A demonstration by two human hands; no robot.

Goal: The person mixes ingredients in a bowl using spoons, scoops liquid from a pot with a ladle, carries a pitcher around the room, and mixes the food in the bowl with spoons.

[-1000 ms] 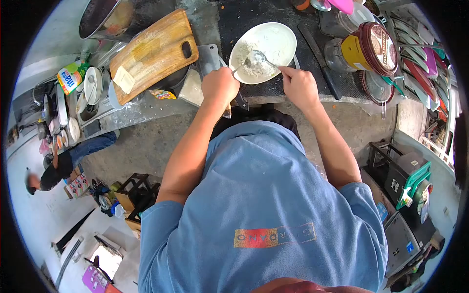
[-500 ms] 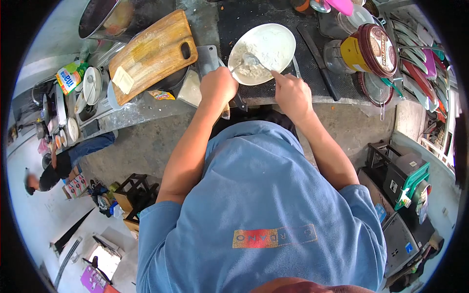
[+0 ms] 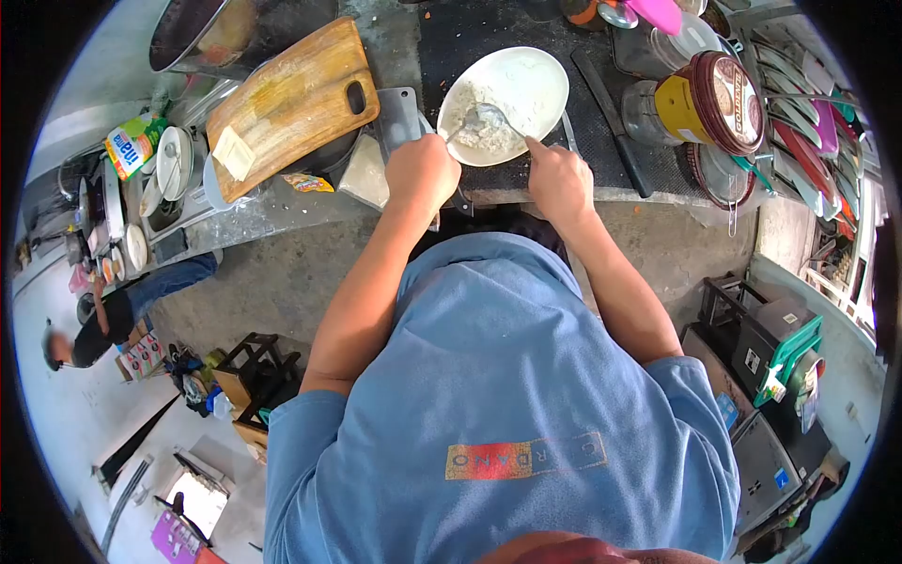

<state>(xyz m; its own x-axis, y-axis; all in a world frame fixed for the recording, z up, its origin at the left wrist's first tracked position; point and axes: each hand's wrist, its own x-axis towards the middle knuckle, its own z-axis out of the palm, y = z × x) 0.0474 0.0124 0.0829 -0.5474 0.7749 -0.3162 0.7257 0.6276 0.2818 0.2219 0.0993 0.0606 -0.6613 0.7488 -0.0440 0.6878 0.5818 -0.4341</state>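
Note:
A white oval plate (image 3: 540, 75) holds white, crumbly, flour-like stuff (image 3: 489, 136), heaped towards its near side. My right hand (image 3: 561, 179) is closed on the handle of a metal spoon (image 3: 512, 125), whose bowl rests in the heap. At the plate's near left edge, my left hand (image 3: 423, 172) is closed on the thin handle of a second metal utensil (image 3: 458, 129). Its tip meets the spoon's bowl in the heap, so I cannot tell whether it is a fork or a spoon.
A long knife (image 3: 611, 122) lies right of the plate, near a yellow-and-brown tub (image 3: 705, 103). Pale slices sit on a wooden board (image 3: 291, 103) at left, beside a big pot (image 3: 197, 38). Another person (image 3: 108, 324) is far left.
Both utensils have shifted slightly within the heap, and the white stuff lies a little differently. My hands keep their grips and have barely moved.

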